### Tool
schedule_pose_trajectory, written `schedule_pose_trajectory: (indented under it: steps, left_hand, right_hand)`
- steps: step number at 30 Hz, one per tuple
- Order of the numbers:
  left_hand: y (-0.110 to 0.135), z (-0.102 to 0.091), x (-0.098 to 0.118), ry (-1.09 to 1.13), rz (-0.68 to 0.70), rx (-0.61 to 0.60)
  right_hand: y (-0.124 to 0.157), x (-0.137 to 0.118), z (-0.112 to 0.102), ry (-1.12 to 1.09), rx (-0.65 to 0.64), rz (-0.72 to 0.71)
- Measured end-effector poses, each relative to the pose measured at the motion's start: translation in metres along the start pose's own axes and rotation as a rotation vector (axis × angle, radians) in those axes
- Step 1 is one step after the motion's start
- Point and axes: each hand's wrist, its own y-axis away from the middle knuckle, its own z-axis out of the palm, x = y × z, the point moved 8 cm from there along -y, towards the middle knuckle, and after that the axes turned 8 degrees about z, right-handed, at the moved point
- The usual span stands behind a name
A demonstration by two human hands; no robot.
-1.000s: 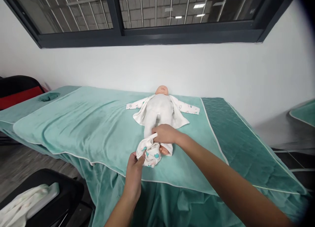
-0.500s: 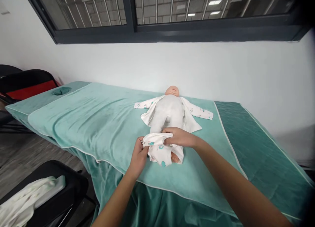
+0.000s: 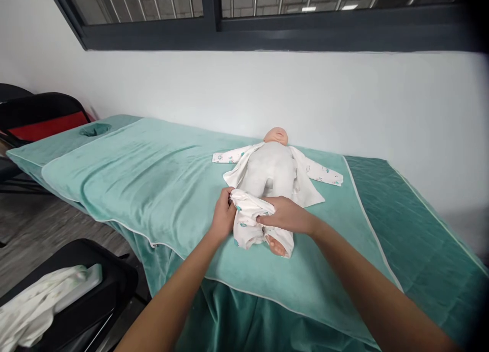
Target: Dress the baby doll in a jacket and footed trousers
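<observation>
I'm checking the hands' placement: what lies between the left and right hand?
In the head view, the bunched, patterned white pants lie between the left hand and right hand.

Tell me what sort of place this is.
Probably a room for infant-care or massage training: a baby doll lies on a long table with green covers, a round hollow like a face hole near one end.
</observation>
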Motion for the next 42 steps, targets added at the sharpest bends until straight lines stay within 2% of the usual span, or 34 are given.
schedule_pose_trajectory:
  steps: [7, 11, 14, 17, 19, 22, 25, 28, 31, 34, 37, 42]
  left_hand:
    - [-0.02, 0.009, 0.002, -0.193, 0.12, -0.071]
    - [-0.021, 0.01, 0.0, -0.163, 0.118, -0.05]
    - [-0.005, -0.008, -0.003, -0.125, 0.02, 0.088]
    - [0.027, -0.03, -0.003, -0.146, -0.111, 0.195]
    - [0.047, -0.031, 0.0, -0.109, -0.186, 0.122]
    - [0.071, -0.015, 0.007, 0.022, -0.26, -0.07]
    - [0.083, 0.0, 0.012, 0.117, -0.293, -0.119]
    - [0.083, 0.008, 0.015, 0.163, -0.249, -0.09]
    - [0.078, 0.007, 0.011, 0.15, -0.209, -0.041]
    - [0.068, 0.001, 0.006, -0.002, -0.158, -0.003]
    - [0.058, -0.002, 0.003, -0.195, -0.095, -0.023]
    - [0.044, -0.006, 0.004, -0.281, 0.011, -0.055]
  right_hand:
    - [-0.002, 0.0, 0.005, -0.088, -0.152, 0.005]
    - [-0.005, 0.001, 0.004, -0.059, -0.093, 0.031]
    - [-0.008, 0.003, 0.004, -0.007, -0.006, 0.047]
    - [-0.01, 0.004, 0.003, -0.015, 0.064, 0.037]
    - [-0.012, 0.006, 0.001, -0.031, 0.117, 0.036]
    - [-0.015, 0.01, -0.002, -0.048, 0.174, 0.051]
    - [-0.016, 0.011, -0.003, -0.068, 0.191, 0.061]
    - [-0.015, 0.008, -0.004, -0.08, 0.188, 0.056]
    - [-0.011, 0.002, -0.008, -0.086, 0.212, 0.03]
    - [-0.009, 0.0, -0.013, -0.075, 0.252, 0.021]
    - [-0.01, 0.005, -0.014, -0.054, 0.274, 0.057]
    - [-0.01, 0.013, -0.016, -0.077, 0.31, 0.089]
